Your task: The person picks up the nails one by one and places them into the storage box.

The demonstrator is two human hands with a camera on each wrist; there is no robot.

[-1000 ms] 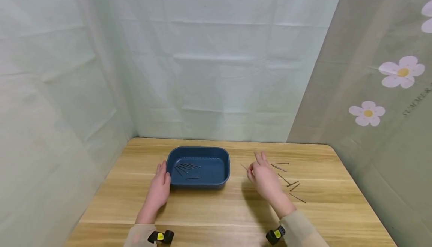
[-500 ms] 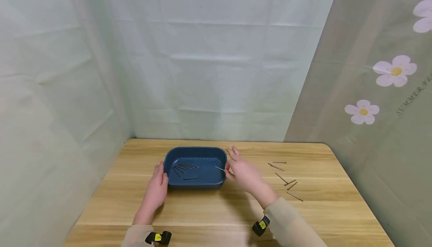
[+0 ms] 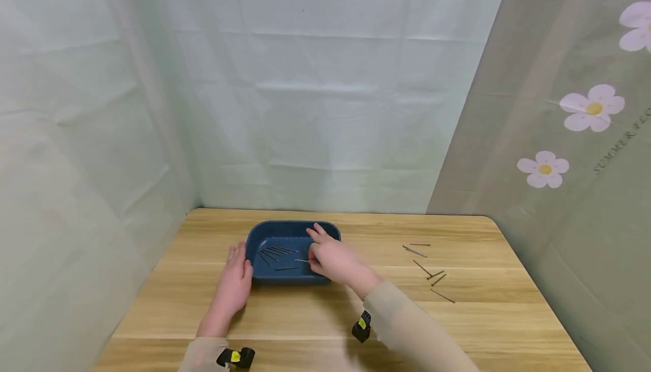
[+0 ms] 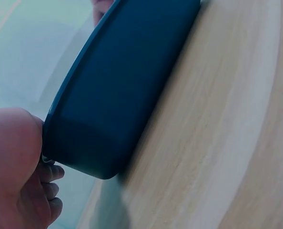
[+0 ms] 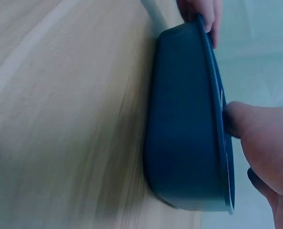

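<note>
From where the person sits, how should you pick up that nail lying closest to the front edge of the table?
Pinch the nail at the middle of its shaft, coming straight down from above. It lies flat on the wooden table, thin and slanted, apart from the other loose nails, so fingertips can likely close across it from both sides. The right hand is over the blue tray.

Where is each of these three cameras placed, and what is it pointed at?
Head: worn high, looking down at the wooden table, both hands and sleeves visible.
Left wrist: low at the table, facing the dark blue plastic tray; left hand shows.
Right wrist: low, facing that tray's other side; right hand shows.
All three share the tray.
</note>
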